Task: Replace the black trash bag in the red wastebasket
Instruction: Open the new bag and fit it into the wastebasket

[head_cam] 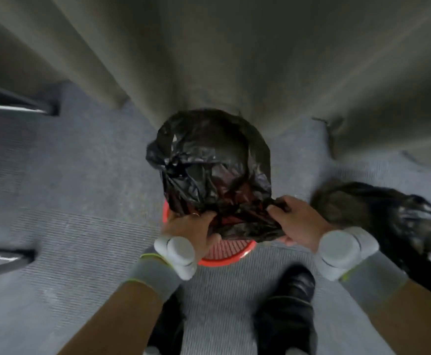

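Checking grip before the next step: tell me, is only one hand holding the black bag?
No, the left hand and right hand both pinch the black trash bag.

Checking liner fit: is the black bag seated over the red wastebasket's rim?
Not yet. The black bag billows above; the red wastebasket rim shows bare nearside.

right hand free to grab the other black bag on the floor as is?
Probably not yet. The right hand is pinching the black trash bag over the red wastebasket. The floor bag lies beside it, path open once it lets go.
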The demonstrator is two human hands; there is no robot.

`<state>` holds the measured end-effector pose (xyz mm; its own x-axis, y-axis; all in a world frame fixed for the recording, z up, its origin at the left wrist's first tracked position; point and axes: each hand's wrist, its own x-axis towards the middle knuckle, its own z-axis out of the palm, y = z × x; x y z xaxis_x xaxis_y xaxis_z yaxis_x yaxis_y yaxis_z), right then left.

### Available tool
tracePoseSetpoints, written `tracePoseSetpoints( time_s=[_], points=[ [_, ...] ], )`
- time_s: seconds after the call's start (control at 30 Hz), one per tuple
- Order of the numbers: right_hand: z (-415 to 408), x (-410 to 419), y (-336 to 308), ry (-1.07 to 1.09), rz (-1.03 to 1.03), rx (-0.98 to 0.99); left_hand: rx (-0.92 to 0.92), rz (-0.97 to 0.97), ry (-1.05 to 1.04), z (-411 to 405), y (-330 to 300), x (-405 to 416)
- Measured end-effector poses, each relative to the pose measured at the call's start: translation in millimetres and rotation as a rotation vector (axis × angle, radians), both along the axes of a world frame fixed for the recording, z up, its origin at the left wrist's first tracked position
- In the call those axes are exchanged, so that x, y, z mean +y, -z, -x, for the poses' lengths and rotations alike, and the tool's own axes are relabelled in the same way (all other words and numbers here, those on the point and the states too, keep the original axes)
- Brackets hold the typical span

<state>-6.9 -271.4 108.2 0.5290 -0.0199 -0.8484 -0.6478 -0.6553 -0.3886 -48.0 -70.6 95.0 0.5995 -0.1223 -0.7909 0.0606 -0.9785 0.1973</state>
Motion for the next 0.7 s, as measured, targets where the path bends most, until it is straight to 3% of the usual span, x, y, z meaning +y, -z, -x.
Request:
tracePoseSetpoints(
  time_s=[0.07, 0.2, 0.4, 0.6, 0.7],
  points=[
    [14, -16, 24, 0.049, -0.006, 0.094, 0.134, -0.025, 0.065, 12, 27, -13],
    [35, -28, 55, 0.191, 0.011, 0.14, 0.179, -0.085, 0.16, 30, 42, -9],
    [38, -11, 49, 0.18, 0.069, 0.13, 0.357, 0.082, 0.055, 45, 8, 19],
    [41, 1, 7, 0.075, 0.083, -0.178, 0.11, 0.203, -0.054, 42, -55, 17],
    [51, 4, -8, 0.029, 0.06, -0.215, 0.121, 0.104, -0.07, 47, -54, 8]
  ],
)
